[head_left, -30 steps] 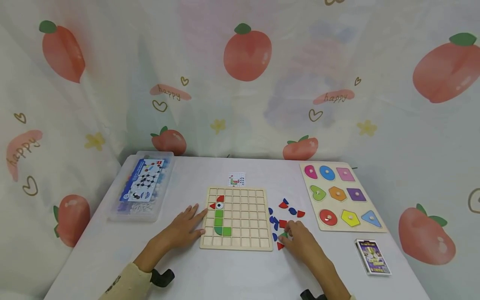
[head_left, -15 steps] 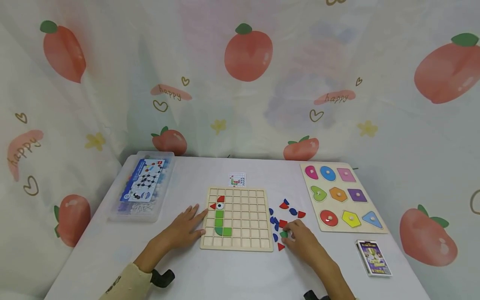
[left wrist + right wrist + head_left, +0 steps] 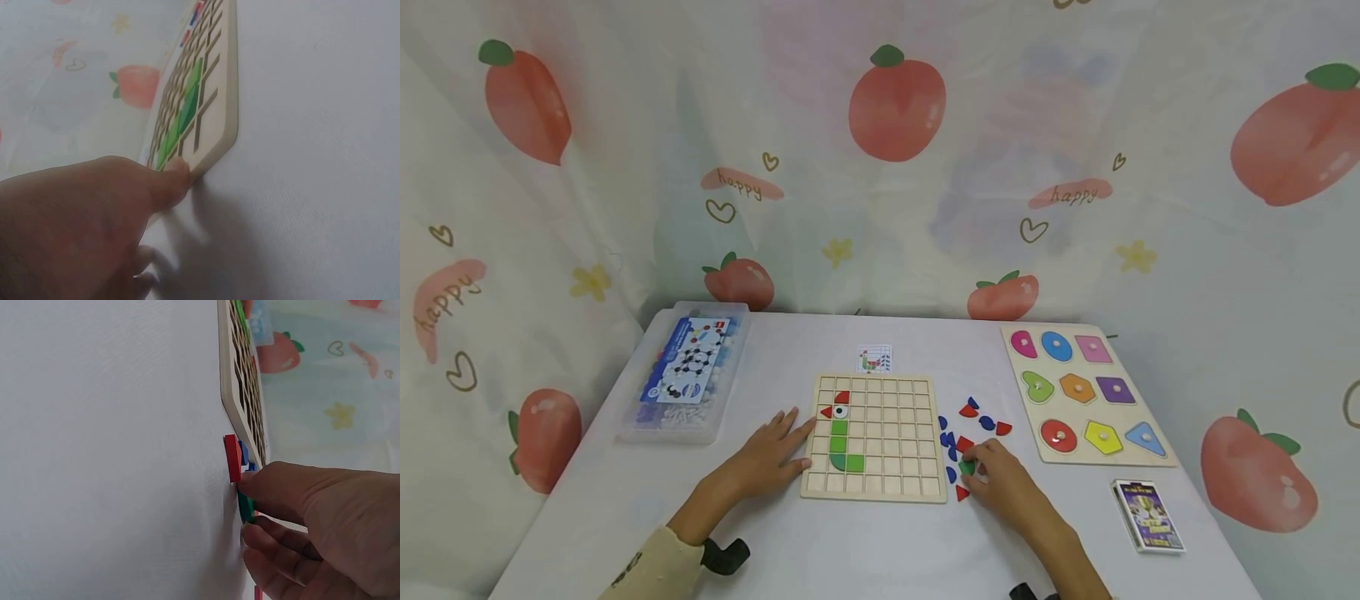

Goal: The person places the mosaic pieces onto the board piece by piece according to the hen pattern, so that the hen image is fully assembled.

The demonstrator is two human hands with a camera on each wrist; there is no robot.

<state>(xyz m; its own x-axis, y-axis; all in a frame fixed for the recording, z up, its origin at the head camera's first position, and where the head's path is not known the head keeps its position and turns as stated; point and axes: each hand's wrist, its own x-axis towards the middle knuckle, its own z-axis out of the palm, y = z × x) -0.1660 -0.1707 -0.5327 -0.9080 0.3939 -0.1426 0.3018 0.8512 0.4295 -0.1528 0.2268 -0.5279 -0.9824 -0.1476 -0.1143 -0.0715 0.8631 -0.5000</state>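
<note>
My left hand rests with spread fingers at the left edge of the wooden grid board; its thumb touches the rim in the left wrist view. On the board lie a white eye tile, red pieces and several green pieces. Right of the board, my right hand pinches a dark green piece between thumb and fingers, close to the tabletop. Around it lie a red triangle, a partly covered red piece and blue half-rounds.
A small picture card lies behind the board. At the back left sits a clear plastic box. A knob shape puzzle stands at the right, with a card pack in front of it.
My right hand has shifted slightly left, its fingers now around the green piece. The red piece beside the fingertips has turned a little. My left hand has stayed still.
</note>
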